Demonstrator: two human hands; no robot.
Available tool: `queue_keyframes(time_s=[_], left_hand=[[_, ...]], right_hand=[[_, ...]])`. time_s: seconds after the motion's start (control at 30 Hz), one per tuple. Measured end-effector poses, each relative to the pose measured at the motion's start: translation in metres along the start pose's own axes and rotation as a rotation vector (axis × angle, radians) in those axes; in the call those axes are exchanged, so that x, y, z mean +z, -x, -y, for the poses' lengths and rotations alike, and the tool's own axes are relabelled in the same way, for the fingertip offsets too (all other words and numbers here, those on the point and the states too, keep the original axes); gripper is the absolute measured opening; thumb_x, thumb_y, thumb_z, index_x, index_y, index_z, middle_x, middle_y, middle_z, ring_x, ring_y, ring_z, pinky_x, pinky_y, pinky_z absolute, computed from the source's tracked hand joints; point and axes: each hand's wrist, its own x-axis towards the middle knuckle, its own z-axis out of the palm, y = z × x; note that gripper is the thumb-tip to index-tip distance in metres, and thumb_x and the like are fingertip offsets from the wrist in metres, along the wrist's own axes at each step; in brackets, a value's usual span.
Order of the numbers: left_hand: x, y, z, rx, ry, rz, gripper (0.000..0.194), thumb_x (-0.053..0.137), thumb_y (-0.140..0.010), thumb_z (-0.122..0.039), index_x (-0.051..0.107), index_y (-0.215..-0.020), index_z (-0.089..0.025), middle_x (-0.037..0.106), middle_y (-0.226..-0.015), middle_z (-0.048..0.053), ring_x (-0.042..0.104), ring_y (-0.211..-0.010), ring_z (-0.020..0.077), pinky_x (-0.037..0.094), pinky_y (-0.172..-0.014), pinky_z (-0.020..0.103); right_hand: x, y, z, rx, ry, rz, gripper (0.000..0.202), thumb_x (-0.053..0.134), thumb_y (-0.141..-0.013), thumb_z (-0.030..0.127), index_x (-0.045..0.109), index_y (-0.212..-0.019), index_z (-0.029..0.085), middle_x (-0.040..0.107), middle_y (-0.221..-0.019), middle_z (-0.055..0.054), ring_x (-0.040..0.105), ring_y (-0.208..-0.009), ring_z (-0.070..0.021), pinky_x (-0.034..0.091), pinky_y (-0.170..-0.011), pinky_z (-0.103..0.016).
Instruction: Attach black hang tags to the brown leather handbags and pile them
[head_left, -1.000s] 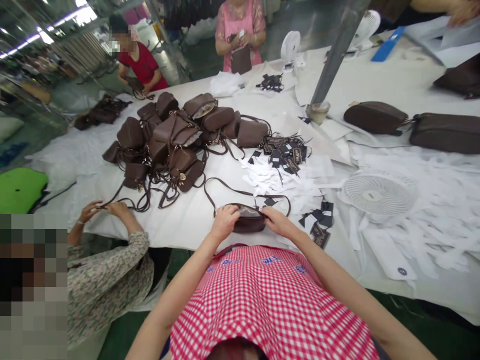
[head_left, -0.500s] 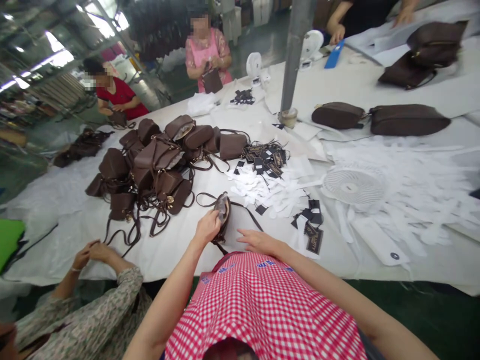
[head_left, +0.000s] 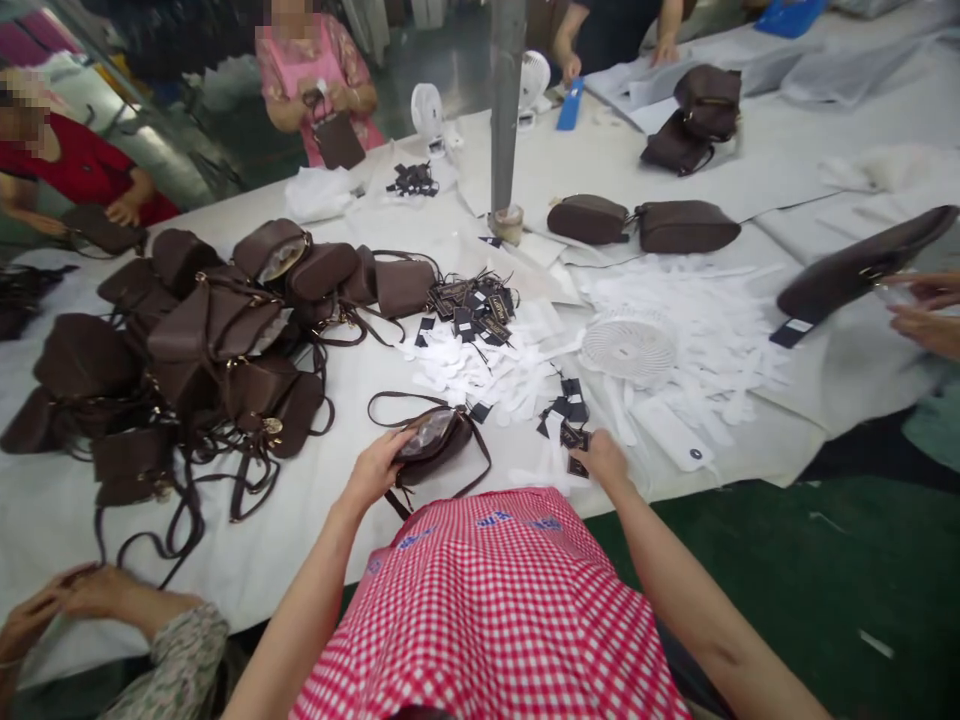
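Note:
A small brown bag (head_left: pixel 439 450) with its top open and grey lining showing lies near the table's front edge. My left hand (head_left: pixel 377 468) grips the bag's left end. To the right, my right hand (head_left: pixel 604 460) pinches a black tag (head_left: pixel 576 440) with gold lettering, beside other black tags. White strips (head_left: pixel 480 375) lie spread behind the bag, and a heap of black tags (head_left: pixel 476 305) rests at their back edge.
A large pile of brown bags (head_left: pixel 217 330) fills the left. A white fan (head_left: pixel 628 348) lies among white strips at right. A grey pole (head_left: pixel 508 120) rises behind. A co-worker's hands (head_left: pixel 926 305) hold a bag at far right; another's hands (head_left: pixel 90 590) are lower left.
My right hand has moved right to the tags and closed on one. The bag in my left hand has tilted flatter, toward the left. The view has turned right, and a co-worker's bag has appeared there.

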Motion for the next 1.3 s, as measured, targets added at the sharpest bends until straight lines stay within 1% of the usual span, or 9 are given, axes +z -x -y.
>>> queue_keyframes(time_s=[0.17,0.33,0.4,0.53,0.67,0.77,0.9,1.1,1.3], left_hand=[[0.004,-0.006,-0.008,-0.053,-0.171,-0.147,0.058,0.06,-0.072,-0.007,0.053,-0.128,-0.019,0.038,-0.146,0.018,0.043,-0.129,0.0355,0.039,-0.105,0.054],[0.01,0.014,-0.024,-0.114,-0.256,-0.212,0.061,0.053,-0.071,0.002,0.053,-0.128,-0.021,0.031,-0.152,0.018,0.034,-0.136,0.0376,0.027,-0.109,0.063],[0.012,0.017,-0.032,-0.105,-0.209,-0.229,0.06,0.05,-0.072,0.003,0.053,-0.127,-0.019,0.03,-0.152,0.018,0.032,-0.138,0.037,0.026,-0.11,0.063],[0.001,0.012,-0.054,-0.031,0.051,-0.276,0.045,0.049,-0.079,-0.006,0.056,-0.122,-0.018,0.037,-0.148,0.017,0.034,-0.137,0.0324,0.029,-0.111,0.058],[-0.028,-0.003,-0.093,0.111,0.443,-0.206,0.057,0.054,-0.084,-0.016,0.043,-0.139,-0.022,0.034,-0.152,0.012,0.034,-0.139,0.0254,0.03,-0.114,0.046],[-0.04,-0.014,-0.119,0.198,0.663,-0.061,0.07,0.064,-0.08,-0.024,0.036,-0.144,-0.022,0.044,-0.146,0.012,0.042,-0.132,0.0244,0.034,-0.11,0.039],[-0.034,-0.007,-0.123,0.078,0.776,0.115,0.028,0.051,-0.092,-0.031,0.064,-0.11,-0.016,0.066,-0.086,0.003,0.059,-0.079,0.0141,0.047,-0.078,0.025],[-0.013,0.033,-0.106,-0.11,0.74,-0.017,0.029,0.041,-0.095,-0.025,0.067,-0.087,-0.014,0.056,-0.066,-0.001,0.05,-0.062,0.0099,0.04,-0.065,0.02],[-0.006,0.038,-0.12,-0.117,0.479,-0.084,0.02,0.047,-0.091,-0.022,0.065,-0.083,-0.019,0.067,-0.081,0.001,0.057,-0.073,0.0136,0.041,-0.068,0.021]], right_hand=[[-0.014,-0.001,0.005,-0.031,-0.032,-0.032,0.034,0.058,-0.084,0.034,0.056,-0.113,0.016,0.068,-0.097,-0.01,0.064,-0.087,-0.0224,0.04,-0.063,-0.027],[-0.062,0.0,0.014,-0.366,-0.058,-0.465,0.019,0.047,-0.089,0.024,0.063,-0.094,0.016,0.065,-0.093,-0.013,0.058,-0.086,-0.0225,0.037,-0.069,-0.03],[-0.079,0.002,0.026,-0.434,-0.256,-0.483,0.019,0.048,-0.088,0.029,0.062,-0.09,0.017,0.065,-0.087,-0.011,0.058,-0.081,-0.0217,0.039,-0.069,-0.031],[-0.099,0.018,0.062,-0.578,-0.781,0.019,0.024,0.054,-0.083,0.041,0.06,-0.09,0.019,0.066,-0.074,-0.002,0.06,-0.066,-0.017,0.047,-0.063,-0.029],[-0.107,0.055,0.103,-0.727,-0.837,0.433,0.03,0.061,-0.08,0.044,0.065,-0.096,0.019,0.07,-0.081,-0.003,0.063,-0.07,-0.0163,0.051,-0.065,-0.028],[-0.115,0.081,0.126,-0.885,-0.751,0.518,0.028,0.058,-0.084,0.042,0.068,-0.099,0.021,0.071,-0.093,-0.004,0.065,-0.082,-0.0178,0.053,-0.076,-0.03],[-0.126,0.088,0.13,-0.974,-0.614,0.432,0.027,0.052,-0.087,0.041,0.068,-0.096,0.021,0.072,-0.092,-0.004,0.065,-0.083,-0.0181,0.052,-0.077,-0.029],[-0.114,0.071,0.114,-1.02,-0.355,0.35,0.026,0.053,-0.085,0.042,0.068,-0.092,0.022,0.073,-0.092,-0.006,0.067,-0.086,-0.022,0.053,-0.084,-0.037],[-0.081,0.123,0.167,-1.137,-0.524,0.806,0.056,0.058,-0.086,0.04,0.045,-0.138,0.024,0.063,-0.123,-0.009,0.061,-0.112,-0.0215,0.048,-0.097,-0.038]])
